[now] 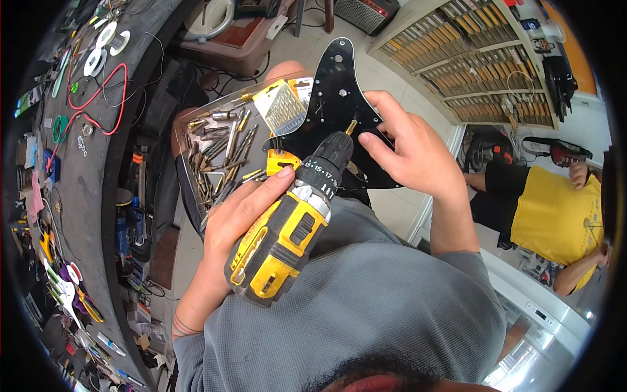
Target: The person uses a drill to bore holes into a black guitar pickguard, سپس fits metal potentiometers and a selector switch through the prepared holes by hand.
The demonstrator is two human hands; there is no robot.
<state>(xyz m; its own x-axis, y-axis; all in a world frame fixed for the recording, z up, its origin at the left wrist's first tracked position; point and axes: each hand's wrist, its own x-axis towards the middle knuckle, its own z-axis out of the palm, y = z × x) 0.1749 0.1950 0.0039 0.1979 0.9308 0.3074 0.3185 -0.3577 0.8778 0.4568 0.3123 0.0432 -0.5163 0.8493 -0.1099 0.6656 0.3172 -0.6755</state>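
Observation:
My left hand (pixel 238 219) is closed round a yellow and black cordless drill (pixel 304 222), fingers along its side; the grip is hidden underneath. A brass-coloured bit (pixel 351 127) sticks out of the black chuck, its tip over a black guitar pickguard (pixel 334 85) with a pale edge and several holes. Whether the tip touches the plate, I cannot tell. My right hand (pixel 411 147) grips the pickguard's right edge, thumb on top beside the bit. Under the plate, on my lap, lies a clear tray (pixel 189 166) of loose drill bits (pixel 222 144) and a yellow-and-white pack of bits (pixel 281 108).
At left runs a dark workbench (pixel 98 196) cluttered with a red cable (pixel 124 91), solder spools and pliers. A rack of wooden-handled files (pixel 470 59) stands far right. Another person in a yellow shirt (pixel 555 228) is at the right. A speaker box (pixel 362 13) sits behind.

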